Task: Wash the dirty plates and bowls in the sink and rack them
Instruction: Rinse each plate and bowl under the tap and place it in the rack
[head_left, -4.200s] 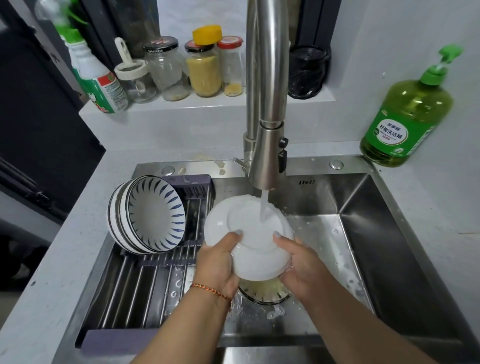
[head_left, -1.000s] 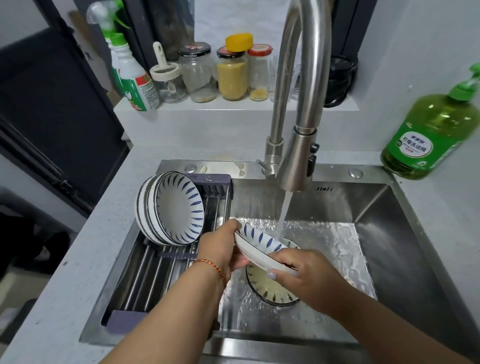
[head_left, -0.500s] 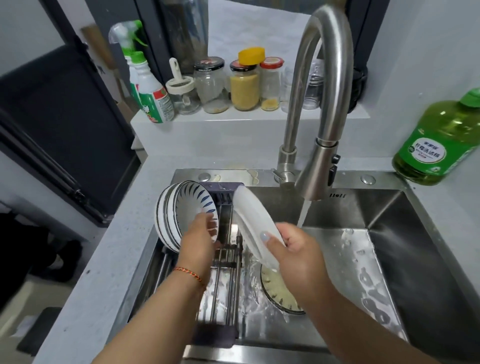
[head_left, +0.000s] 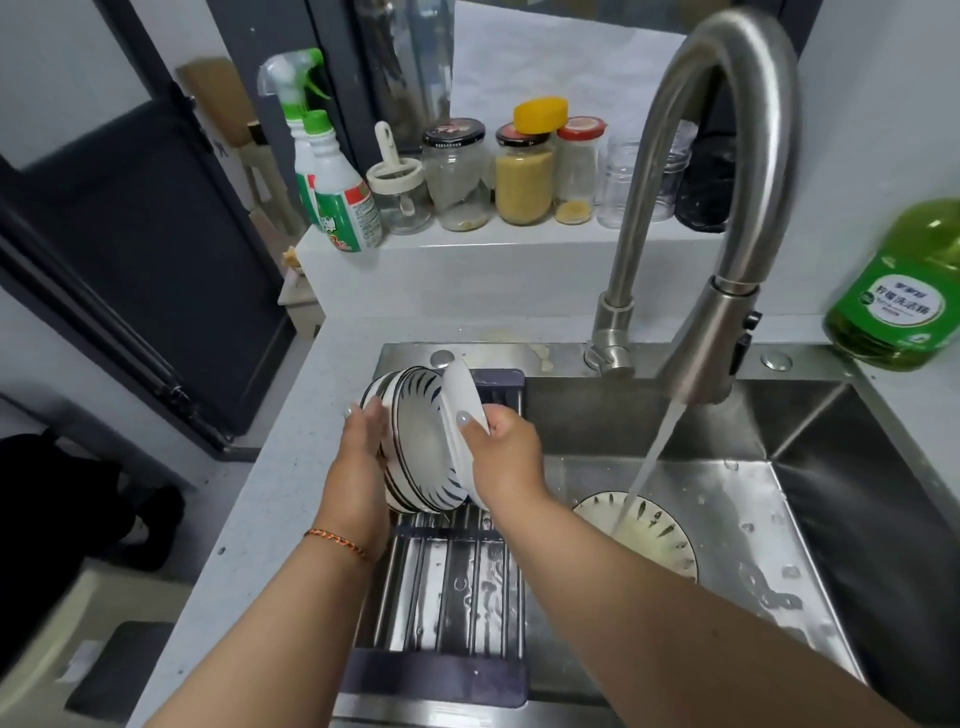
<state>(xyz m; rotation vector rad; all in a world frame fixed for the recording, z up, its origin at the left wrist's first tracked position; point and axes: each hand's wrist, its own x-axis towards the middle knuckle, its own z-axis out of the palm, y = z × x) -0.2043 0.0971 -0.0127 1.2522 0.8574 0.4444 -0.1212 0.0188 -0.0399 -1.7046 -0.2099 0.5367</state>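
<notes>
Head cam: my right hand grips the white-backed bowl on edge against the racked bowls on the drying rack. My left hand lies flat, steadying that stack. One dirty plate sits under the running faucet.

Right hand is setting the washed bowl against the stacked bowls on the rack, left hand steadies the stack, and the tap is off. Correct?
Not quite: the tap is running, its water falling onto the dirty dish in the sink, as the head view shows. The rest holds.
</notes>
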